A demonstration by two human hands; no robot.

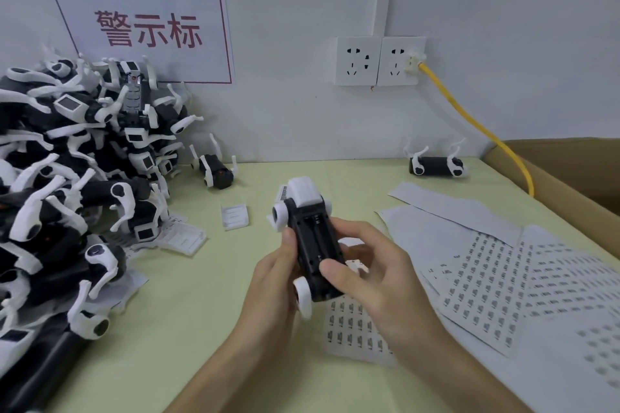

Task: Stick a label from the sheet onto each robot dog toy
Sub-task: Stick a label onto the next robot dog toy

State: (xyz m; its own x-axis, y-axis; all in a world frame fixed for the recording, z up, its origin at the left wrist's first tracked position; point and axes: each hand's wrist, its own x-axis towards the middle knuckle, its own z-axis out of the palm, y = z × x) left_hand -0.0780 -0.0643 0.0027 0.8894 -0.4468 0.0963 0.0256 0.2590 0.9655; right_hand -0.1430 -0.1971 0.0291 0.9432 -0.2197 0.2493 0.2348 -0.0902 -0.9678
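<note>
Huge pile (77, 198) of robot dogs sits off to the left of the hands, and label sheets (503, 278) are spread out right of them. Between both hands there's one dog (310, 241), belly up. Left hand (271, 285) wraps its side; right hand (365, 275) grips the other, thumb pressed on the black underside. Looks like light, rigid plastic, probably a bit slick. The skinny white legs seem snappable, so holding the body like this is the safer bet.
</note>
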